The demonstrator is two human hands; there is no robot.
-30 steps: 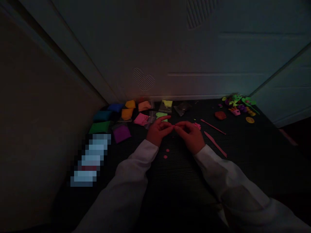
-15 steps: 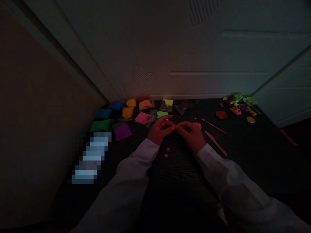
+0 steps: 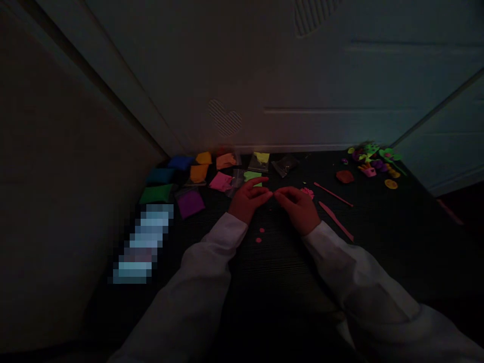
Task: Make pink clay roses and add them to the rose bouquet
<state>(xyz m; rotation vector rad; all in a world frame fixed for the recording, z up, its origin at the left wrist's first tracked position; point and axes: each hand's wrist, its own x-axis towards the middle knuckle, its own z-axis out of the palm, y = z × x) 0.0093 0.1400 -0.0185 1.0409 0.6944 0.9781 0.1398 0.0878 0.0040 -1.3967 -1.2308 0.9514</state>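
Observation:
Over the dark table (image 3: 287,262), my left hand (image 3: 249,199) is closed in a pinch of thumb and finger, with one finger stretched above. Facing it, my right hand (image 3: 298,207) pinches too, its fingertips very near those of the left. Whatever the fingertips hold is too small and dim to make out. Two small flat pink clay pieces, a farther one (image 3: 262,230) and a nearer one (image 3: 258,240), lie below the hands. A bumpy pink clay piece (image 3: 308,193) shows just behind my right hand. Right of it lie a thin pink modelling stick (image 3: 333,194) and a pink clay knife (image 3: 336,221).
Clay packets stand at the back left, among them blue (image 3: 180,162), green (image 3: 156,194), purple (image 3: 191,203) and pink (image 3: 221,181). A blurred-out bright screen (image 3: 141,244) lies at left. Shaped clay figures (image 3: 372,162) and a red clay lump (image 3: 345,176) sit back right, before a white panel (image 3: 321,131).
My fingertips met half a second ago and now show a slight gap. The two flat pink pieces and the tools lie as before. The view has shifted slightly.

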